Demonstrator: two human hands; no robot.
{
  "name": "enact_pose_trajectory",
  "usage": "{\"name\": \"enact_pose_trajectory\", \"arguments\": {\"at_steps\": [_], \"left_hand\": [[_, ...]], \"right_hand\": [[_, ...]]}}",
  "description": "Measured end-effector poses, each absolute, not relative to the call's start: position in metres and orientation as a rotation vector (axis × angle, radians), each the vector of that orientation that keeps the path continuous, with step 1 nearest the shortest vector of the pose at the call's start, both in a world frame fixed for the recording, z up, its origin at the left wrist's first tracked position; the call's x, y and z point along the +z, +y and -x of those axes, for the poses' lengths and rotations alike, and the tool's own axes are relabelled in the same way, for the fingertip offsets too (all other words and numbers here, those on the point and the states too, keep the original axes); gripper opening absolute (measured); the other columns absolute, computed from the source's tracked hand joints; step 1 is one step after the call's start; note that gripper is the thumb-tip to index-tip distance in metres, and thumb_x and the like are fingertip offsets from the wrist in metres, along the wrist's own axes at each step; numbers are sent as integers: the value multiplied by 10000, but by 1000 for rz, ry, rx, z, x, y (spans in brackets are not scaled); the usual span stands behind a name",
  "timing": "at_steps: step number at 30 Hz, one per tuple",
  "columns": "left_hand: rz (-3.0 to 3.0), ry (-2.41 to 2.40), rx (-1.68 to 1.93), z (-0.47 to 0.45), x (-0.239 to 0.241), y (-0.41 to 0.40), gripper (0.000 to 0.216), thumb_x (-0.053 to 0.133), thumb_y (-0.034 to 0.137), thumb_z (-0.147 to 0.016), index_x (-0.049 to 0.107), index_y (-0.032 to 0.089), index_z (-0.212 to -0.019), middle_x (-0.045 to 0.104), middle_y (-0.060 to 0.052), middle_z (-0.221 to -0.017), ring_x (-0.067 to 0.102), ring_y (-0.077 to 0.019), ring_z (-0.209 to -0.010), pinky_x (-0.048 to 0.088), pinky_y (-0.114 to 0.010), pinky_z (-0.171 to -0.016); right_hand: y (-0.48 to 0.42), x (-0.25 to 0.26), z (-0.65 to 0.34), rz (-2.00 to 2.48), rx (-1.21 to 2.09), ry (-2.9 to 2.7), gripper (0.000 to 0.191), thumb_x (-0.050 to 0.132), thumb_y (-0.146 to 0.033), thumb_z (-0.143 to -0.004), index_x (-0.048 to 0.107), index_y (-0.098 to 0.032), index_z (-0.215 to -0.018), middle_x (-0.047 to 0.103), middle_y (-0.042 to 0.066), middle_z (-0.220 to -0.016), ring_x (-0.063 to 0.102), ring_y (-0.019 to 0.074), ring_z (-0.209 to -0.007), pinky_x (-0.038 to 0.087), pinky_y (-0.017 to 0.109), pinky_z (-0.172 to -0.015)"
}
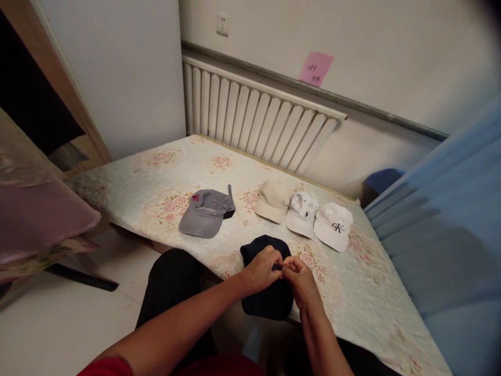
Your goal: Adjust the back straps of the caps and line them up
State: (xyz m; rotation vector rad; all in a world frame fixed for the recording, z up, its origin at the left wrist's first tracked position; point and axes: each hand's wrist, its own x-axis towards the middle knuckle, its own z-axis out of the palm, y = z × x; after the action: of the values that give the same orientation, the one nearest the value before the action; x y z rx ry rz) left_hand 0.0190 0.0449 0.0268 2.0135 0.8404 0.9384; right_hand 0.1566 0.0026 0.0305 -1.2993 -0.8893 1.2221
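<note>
A dark navy or black baseball cap (pixel 268 305) lies at the near edge of the flowered bed cover, its lower part reaching past the edge. Over its middle, my left hand (pixel 259 269) has thumb and fingers pinched on a small part of the cap. From the other side my right hand (pixel 304 282) pinches at the same spot, fingertips almost meeting the left ones. What exactly the fingertips grip is hidden. Left of the dark cap lies a grey cap (pixel 205 214), its strap end sticking up.
Beyond my hands a beige cap (pixel 272 201), a white cap with a small dark emblem (pixel 301 214) and a white cap with letters (pixel 333 226) sit in a row. A radiator (pixel 250 109) stands behind the bed (pixel 144 180). A blue curtain (pixel 446 230) hangs at right.
</note>
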Motion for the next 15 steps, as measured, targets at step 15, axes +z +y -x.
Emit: {"name": "enact_pose_trajectory", "arguments": {"at_steps": [15], "left_hand": [[-1946, 967, 980, 19, 32, 40, 236, 571, 212, -743, 552, 200, -978, 557, -25, -890, 526, -150, -771, 403, -275, -733]], "right_hand": [[2, 33, -168, 1221, 1269, -799, 209, 748, -196, -564, 606, -189, -717, 630, -21, -588, 556, 118, -528, 419, 234, -528]]}}
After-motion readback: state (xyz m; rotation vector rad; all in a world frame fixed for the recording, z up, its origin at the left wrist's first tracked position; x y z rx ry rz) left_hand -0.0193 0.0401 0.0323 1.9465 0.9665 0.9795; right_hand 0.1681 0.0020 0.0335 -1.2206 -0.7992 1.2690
